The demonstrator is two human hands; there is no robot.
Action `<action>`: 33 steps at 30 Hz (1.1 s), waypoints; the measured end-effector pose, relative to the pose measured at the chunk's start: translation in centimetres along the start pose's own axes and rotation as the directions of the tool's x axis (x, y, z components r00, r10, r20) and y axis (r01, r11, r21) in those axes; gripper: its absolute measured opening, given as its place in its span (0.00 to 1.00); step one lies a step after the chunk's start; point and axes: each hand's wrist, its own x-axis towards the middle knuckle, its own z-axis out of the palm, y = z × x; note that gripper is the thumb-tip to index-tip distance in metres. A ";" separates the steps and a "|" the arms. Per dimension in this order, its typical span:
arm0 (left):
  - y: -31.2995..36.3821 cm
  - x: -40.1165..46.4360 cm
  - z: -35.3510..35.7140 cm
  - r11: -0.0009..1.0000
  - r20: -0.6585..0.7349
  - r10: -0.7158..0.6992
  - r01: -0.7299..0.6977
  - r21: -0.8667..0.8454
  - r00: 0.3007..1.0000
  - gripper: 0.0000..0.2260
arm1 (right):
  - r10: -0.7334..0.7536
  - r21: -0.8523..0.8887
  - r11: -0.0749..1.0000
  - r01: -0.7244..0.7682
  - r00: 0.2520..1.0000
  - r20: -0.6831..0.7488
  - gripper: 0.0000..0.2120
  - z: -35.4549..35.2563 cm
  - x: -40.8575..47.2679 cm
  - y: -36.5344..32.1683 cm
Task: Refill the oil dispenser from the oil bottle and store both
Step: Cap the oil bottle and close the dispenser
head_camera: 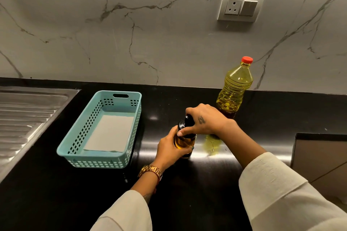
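So both hands are on the small glass oil dispenser with the black top (185, 137), which sits upright on the glossy black countertop (187, 193) a bit right of centre in the frame. The left hand (170, 148) is wrapped around the glass body, fingers curled closed on it, and you can see amber oil through the glass between the fingers. The right hand (204, 121) comes in from above and is clamped over the black cap, thumb on the near side. Can't tell if the cap is tight or loose, the hand covers most of it.

The tall clear plastic oil bottle with the red screw cap (233, 88) stands upright just behind the right hand, toward the upper right, near the grey-veined marble backsplash (150, 33). Cap is on, and it looks mostly full of yellow oil. Its yellowish reflection shows on the counter under the right wrist.

Left of the dispenser, close but not touching, is a light teal perforated plastic basket with a handle slot (75, 151), with a white liner in the bottom. At the far left edge you get the ribbed steel sink drainboard (24, 118). There's a white wall socket and switch plate (241, 5) at upper right. Gold metal watch (151, 171) on the left wrist, cream sleeves on both arms.
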 end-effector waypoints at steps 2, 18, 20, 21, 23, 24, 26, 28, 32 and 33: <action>-0.1 -0.1 0.0 1.000 -0.004 0.006 -0.006 0.001 1.000 0.27 | 0.064 0.026 0.998 -0.065 0.998 0.022 0.35 -0.4 -0.3 0.2; 0.0 -0.1 0.0 1.000 -0.002 -0.001 0.001 -0.004 1.000 0.28 | -0.026 0.003 1.000 0.027 0.986 -0.167 0.26 1.1 -0.4 -0.2; 0.2 -0.1 0.0 1.000 0.013 -0.009 0.009 -0.021 1.000 0.29 | 0.022 0.044 0.999 -0.016 0.988 -0.152 0.31 1.4 -0.8 0.3; 0.3 -0.1 -0.1 0.999 0.029 -0.012 0.013 -0.031 0.999 0.32 | 0.060 0.114 0.992 -0.043 0.987 -0.148 0.34 1.6 -1.2 0.5; 0.5 -0.1 -0.2 0.997 0.060 -0.010 0.015 -0.076 0.998 0.42 | 0.130 0.308 0.949 -0.073 0.977 -0.170 0.38 1.9 -1.8 0.7; 0.7 -0.1 -0.2 0.994 0.069 -0.015 0.022 -0.110 0.998 0.47 | 0.160 0.418 0.906 -0.065 0.968 -0.196 0.39 2.1 -2.0 0.8; 1.3 -0.1 -0.7 0.990 0.047 -0.021 0.028 -0.140 0.999 0.51 | 0.215 0.606 0.795 -0.009 0.939 -0.268 0.38 2.3 -2.3 0.7; 2.4 -0.1 -1.6 0.990 -0.004 -0.006 0.005 -0.144 1.000 0.48 | 0.278 0.710 0.701 0.063 0.893 -0.355 0.35 2.1 -2.2 0.3; 5.2 -0.2 -4.7 0.974 -0.124 0.057 -0.082 -0.212 0.991 0.42 | 0.399 0.821 0.535 0.199 0.798 -0.453 0.30 -0.1 -1.6 -1.6; 5.9 -0.2 -5.7 0.969 -0.162 0.070 -0.105 -0.221 0.984 0.41 | 0.411 0.839 0.493 0.232 0.788 -0.459 0.29 -0.7 -1.2 -2.2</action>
